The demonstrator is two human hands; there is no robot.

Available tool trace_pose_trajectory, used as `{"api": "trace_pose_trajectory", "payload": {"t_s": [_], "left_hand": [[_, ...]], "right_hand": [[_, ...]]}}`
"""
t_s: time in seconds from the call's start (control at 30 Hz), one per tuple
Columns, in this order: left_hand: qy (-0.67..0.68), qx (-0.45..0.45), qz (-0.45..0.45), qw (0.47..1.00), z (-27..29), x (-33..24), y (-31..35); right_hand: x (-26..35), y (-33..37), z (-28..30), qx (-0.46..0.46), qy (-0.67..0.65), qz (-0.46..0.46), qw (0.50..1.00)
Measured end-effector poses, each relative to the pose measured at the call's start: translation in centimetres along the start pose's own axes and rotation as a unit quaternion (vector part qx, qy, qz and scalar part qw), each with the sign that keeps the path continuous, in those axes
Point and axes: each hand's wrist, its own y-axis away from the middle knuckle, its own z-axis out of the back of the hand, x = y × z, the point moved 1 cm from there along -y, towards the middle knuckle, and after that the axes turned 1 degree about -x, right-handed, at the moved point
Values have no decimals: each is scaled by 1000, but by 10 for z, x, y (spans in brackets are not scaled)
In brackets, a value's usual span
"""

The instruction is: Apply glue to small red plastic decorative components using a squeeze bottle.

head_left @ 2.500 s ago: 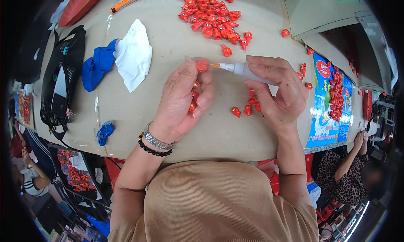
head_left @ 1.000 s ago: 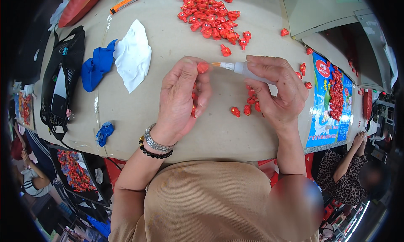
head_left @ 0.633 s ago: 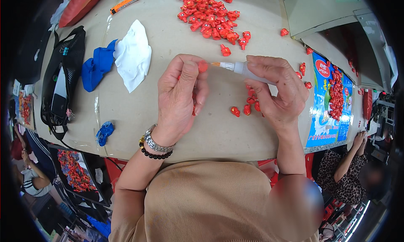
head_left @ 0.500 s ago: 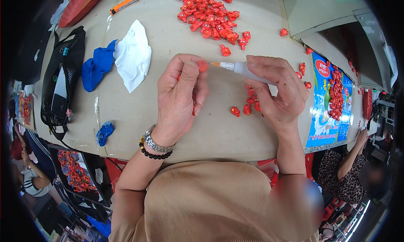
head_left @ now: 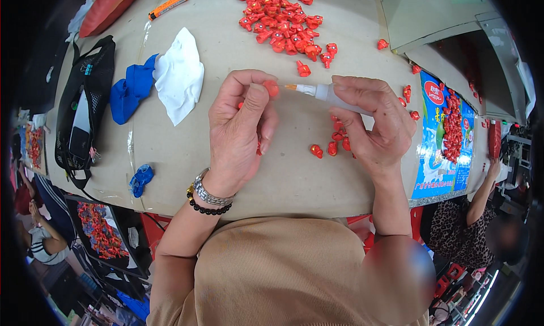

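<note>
A small red plastic piece (head_left: 271,88) is pinched between the thumb and forefinger of my left hand (head_left: 241,128). More red bits show among that hand's curled fingers, mostly hidden. My right hand (head_left: 374,119) is wrapped round a white squeeze bottle (head_left: 324,92), tilted almost level. Its thin nozzle with an amber base points left, its tip very close to the red piece; whether they touch I cannot tell. Several small red figure parts (head_left: 332,147) lie on the table just beside my right hand. A large heap of similar parts (head_left: 280,23) is spread beyond both hands.
Left on the table (head_left: 170,173) are a black bag (head_left: 85,105), a blue cloth (head_left: 133,91), a white cloth (head_left: 180,74), a crumpled blue scrap (head_left: 141,180) and an orange tube (head_left: 168,5). Rightward, red parts cover a blue printed sheet (head_left: 430,162); a person (head_left: 462,229) sits beyond.
My left hand has shifted slightly left with the red piece, widening the space to the nozzle a little. The bottle stays nearly still. The person at right has moved an arm.
</note>
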Motion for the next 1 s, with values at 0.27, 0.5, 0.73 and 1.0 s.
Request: {"api": "trace_pose_trajectory", "payload": {"t_s": [0.27,0.5,0.73,1.0], "left_hand": [[6,-3,-12,1000,-2,-2,0],[22,1,-21,1000,1,-3,-1],[54,4,-21,998,1,-3,-1],[85,-2,-4,996,3,-3,-1]], "right_hand": [[0,1,-1,-7,-10,-9,1000],[1,0,0,-7,-13,-12,1000],[1,0,0,-7,-17,-17,1000],[0,1,0,-6,-21,-18,1000]]}}
